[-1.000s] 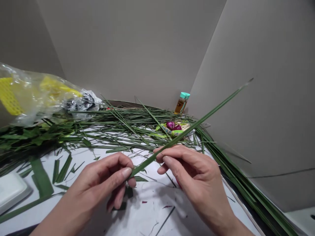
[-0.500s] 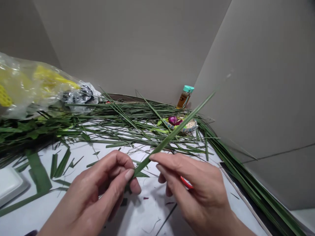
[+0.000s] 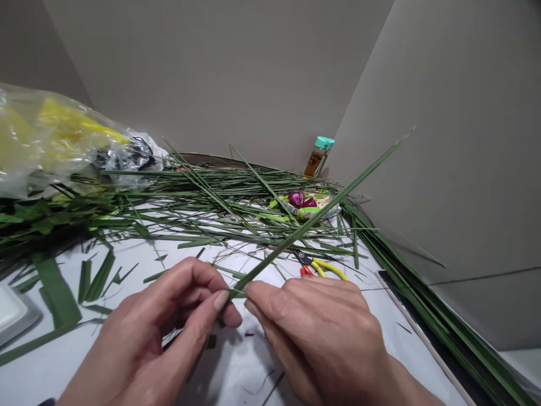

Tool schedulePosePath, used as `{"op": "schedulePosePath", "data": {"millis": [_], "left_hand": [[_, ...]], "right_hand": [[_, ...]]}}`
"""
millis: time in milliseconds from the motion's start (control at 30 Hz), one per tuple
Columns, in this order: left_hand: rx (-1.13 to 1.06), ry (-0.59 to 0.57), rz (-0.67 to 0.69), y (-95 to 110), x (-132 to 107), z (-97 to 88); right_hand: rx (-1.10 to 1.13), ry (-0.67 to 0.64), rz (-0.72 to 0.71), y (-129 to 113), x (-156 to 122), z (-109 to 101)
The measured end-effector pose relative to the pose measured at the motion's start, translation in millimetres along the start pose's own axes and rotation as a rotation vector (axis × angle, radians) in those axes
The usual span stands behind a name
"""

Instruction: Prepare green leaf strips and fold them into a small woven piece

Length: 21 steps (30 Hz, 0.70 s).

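A long, narrow green leaf blade (image 3: 304, 228) slants up to the right from my left hand (image 3: 177, 321). Thumb and fingers of that hand pinch its lower end. My right hand (image 3: 316, 332) is closed just right of the leaf, thumb and forefinger pressed together. A thin pale strand (image 3: 237, 291) runs from the pinched leaf end to those right fingertips. Its remaining fingers are curled, and what lies under the palm is hidden. Behind the right knuckles lies a cutting tool with yellow and red handles (image 3: 323, 267), partly covered.
Many long leaves (image 3: 220, 183) lie piled across the back of the white table (image 3: 139, 299). More run along the right edge (image 3: 422, 304). Red onions (image 3: 296, 199) sit in a small basket (image 3: 333, 210) near a teal-capped bottle (image 3: 319, 157). A plastic bag (image 3: 63, 141) and a white box (image 3: 14, 313) are left.
My right hand has slid down and left toward the left fingertips and turned knuckles up. More of the yellow-and-red-handled tool shows behind it. The left hand keeps its pinch on the leaf.
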<state>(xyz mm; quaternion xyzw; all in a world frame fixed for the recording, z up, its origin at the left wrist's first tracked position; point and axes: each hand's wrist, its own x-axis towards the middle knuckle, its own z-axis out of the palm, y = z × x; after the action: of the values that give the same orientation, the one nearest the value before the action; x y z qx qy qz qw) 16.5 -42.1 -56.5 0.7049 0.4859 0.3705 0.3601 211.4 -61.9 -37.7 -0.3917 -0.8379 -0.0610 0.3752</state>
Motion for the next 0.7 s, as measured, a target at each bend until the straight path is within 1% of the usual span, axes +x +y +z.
{"op": "schedulePosePath", "data": {"millis": [100, 267, 400, 467, 533, 633, 700], "left_hand": [[0.019, 0.014, 0.03, -1.0, -0.3, 0.3], [0.089, 0.095, 0.126, -2.2, -2.6, 0.3], [0.157, 0.091, 0.191, 1.6, -2.7, 1.3], [0.189, 0.101, 0.202, 2.0, -2.9, 1.9], [0.201, 0.101, 0.202, -0.4, -3.7, 2.3], [0.19, 0.049, 0.186, -8.0, -5.8, 2.2], [0.193, 0.041, 0.212, -12.3, -7.2, 1.7]], "right_hand": [[0.017, 0.0, 0.001, -0.5, -0.8, -0.4], [0.047, 0.006, 0.01, 0.9, -1.4, 1.3], [0.066, -0.003, 0.014, 0.7, -2.2, 3.2], [0.071, -0.001, 0.03, -0.4, -3.1, 4.2], [0.064, -0.001, 0.041, -1.7, -4.1, 5.4], [0.047, -0.008, 0.051, -2.6, -4.8, 7.7], [0.053, -0.003, 0.061, -2.4, -4.8, 9.3]]}}
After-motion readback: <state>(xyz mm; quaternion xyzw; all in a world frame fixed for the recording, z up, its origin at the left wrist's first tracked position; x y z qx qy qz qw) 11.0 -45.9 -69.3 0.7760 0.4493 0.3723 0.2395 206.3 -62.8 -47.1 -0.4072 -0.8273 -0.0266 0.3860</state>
